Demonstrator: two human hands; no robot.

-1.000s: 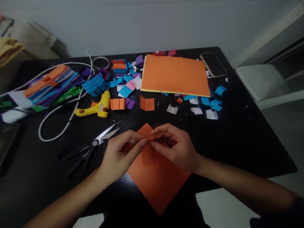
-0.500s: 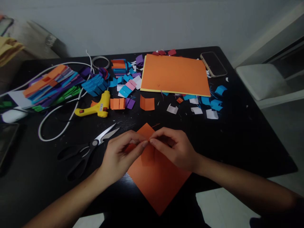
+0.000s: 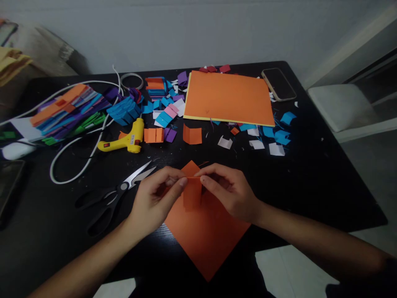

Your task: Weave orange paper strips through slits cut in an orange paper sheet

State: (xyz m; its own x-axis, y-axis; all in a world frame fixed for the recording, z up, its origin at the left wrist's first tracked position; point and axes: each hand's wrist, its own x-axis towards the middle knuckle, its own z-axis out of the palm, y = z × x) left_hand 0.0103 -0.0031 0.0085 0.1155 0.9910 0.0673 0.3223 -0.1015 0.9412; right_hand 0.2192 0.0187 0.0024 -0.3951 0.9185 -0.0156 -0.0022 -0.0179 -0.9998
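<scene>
Centrally in the head view, a small folded rectangle of orange paper (image 3: 192,196) is pinched along its upper edge by the fingers of the left hand (image 3: 155,198) and right hand (image 3: 232,192). It is held over a larger orange paper sheet (image 3: 207,244), laid cornerwise on the black bench (image 3: 310,182). Black-handled metal scissors (image 3: 124,187) are placed beside the left hand.

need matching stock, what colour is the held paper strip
The strip is orange, clearest in the head view.
</scene>
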